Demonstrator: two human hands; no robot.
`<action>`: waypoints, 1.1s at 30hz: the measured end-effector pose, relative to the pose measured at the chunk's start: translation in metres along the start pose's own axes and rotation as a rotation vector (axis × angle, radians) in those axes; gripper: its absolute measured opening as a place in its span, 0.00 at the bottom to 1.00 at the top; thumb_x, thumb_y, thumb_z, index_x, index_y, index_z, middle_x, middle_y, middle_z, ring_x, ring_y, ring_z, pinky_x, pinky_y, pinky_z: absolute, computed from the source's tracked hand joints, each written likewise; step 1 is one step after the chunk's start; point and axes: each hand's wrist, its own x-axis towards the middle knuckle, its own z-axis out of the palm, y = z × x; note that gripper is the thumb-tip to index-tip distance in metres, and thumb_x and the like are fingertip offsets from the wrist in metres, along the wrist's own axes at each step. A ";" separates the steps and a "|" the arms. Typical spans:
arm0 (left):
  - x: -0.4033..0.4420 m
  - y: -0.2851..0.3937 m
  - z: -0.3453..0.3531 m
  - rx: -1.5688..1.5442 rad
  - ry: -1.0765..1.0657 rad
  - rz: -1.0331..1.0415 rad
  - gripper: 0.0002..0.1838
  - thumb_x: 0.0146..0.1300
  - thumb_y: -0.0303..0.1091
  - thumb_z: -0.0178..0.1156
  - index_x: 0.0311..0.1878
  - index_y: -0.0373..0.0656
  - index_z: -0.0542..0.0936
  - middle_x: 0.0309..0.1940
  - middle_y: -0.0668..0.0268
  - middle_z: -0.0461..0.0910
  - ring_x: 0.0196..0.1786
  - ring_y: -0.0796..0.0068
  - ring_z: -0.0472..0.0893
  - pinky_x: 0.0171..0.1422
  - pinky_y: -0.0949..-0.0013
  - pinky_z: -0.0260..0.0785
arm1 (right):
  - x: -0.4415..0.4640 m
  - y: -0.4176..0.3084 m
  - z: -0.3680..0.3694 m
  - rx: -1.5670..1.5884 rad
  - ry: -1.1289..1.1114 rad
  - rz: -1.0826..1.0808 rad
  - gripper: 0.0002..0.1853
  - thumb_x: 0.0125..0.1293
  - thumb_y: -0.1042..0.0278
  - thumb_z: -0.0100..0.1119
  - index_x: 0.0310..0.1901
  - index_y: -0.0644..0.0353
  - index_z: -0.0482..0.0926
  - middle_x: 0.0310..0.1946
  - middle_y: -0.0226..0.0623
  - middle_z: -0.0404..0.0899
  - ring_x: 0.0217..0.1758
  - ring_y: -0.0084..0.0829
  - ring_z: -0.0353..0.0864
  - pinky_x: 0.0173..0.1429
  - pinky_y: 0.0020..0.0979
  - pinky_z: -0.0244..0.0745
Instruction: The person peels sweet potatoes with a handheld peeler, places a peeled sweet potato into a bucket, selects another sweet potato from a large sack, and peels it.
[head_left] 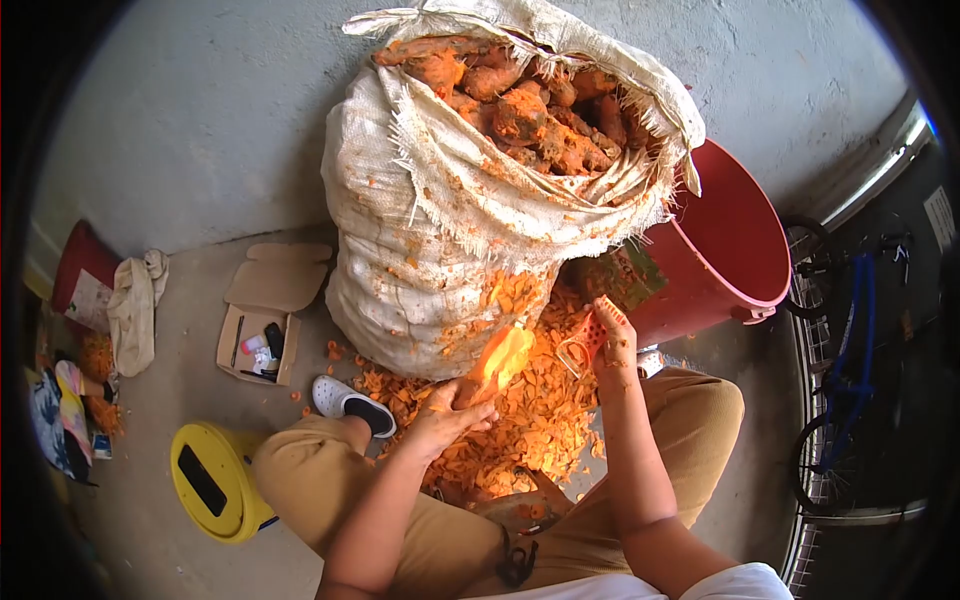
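Observation:
My left hand (445, 420) is closed around the lower end of a thick orange carrot (502, 358), tilted with its tip up; its bright flesh shows as peeled. To the right, my right hand (617, 340) grips a red-orange peeler (588, 334) with holes in its handle. Its metal head points left, apart from the carrot. Beneath both hands lies a heap of orange peelings (540, 420) between my legs. In front stands a large white woven sack (400, 240), open at the top and full of rough, unpeeled carrots (530, 115).
A red bin (735, 230) leans right of the sack. On the left floor are a cardboard box (262, 325) with small items and a yellow-lidded container (215, 485). Farther left are a cloth (135, 315) and a dark red bucket (85, 270). A blue bicycle (855, 350) stands far right.

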 end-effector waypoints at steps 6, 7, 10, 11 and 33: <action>0.007 -0.005 -0.001 -0.332 -0.084 -0.141 0.20 0.53 0.28 0.58 0.49 0.40 0.64 0.28 0.69 0.72 0.30 0.80 0.72 0.36 0.69 0.74 | -0.025 0.000 0.042 0.058 -0.044 -0.009 0.08 0.56 0.68 0.57 0.34 0.62 0.72 0.22 0.34 0.75 0.17 0.21 0.72 0.20 0.21 0.70; 0.006 -0.007 0.001 -0.368 -0.074 -0.150 0.19 0.53 0.28 0.58 0.47 0.40 0.65 0.28 0.69 0.71 0.29 0.80 0.72 0.35 0.68 0.74 | -0.028 0.001 0.050 0.082 -0.069 -0.041 0.08 0.58 0.68 0.55 0.35 0.63 0.71 0.21 0.34 0.75 0.17 0.20 0.71 0.19 0.20 0.70; 0.007 -0.017 0.005 -0.467 -0.099 -0.175 0.15 0.52 0.26 0.57 0.43 0.40 0.68 0.27 0.70 0.71 0.27 0.81 0.71 0.35 0.65 0.74 | -0.036 0.006 0.074 0.102 -0.091 -0.126 0.07 0.60 0.67 0.52 0.35 0.62 0.72 0.20 0.32 0.74 0.14 0.17 0.67 0.15 0.17 0.63; 0.012 -0.022 0.000 -0.494 -0.140 -0.181 0.14 0.51 0.26 0.57 0.42 0.40 0.69 0.25 0.70 0.70 0.27 0.81 0.71 0.35 0.64 0.74 | -0.040 0.005 0.080 0.087 -0.132 -0.140 0.08 0.60 0.66 0.51 0.36 0.62 0.72 0.19 0.32 0.74 0.12 0.16 0.65 0.13 0.17 0.58; -0.008 -0.009 -0.001 -0.469 -0.362 -0.391 0.07 0.54 0.30 0.53 0.35 0.43 0.67 0.18 0.77 0.62 0.15 0.91 0.62 0.27 0.75 0.67 | 0.015 -0.080 0.089 -0.163 0.013 -0.793 0.08 0.60 0.67 0.51 0.34 0.64 0.73 0.20 0.35 0.74 0.18 0.17 0.69 0.22 0.18 0.65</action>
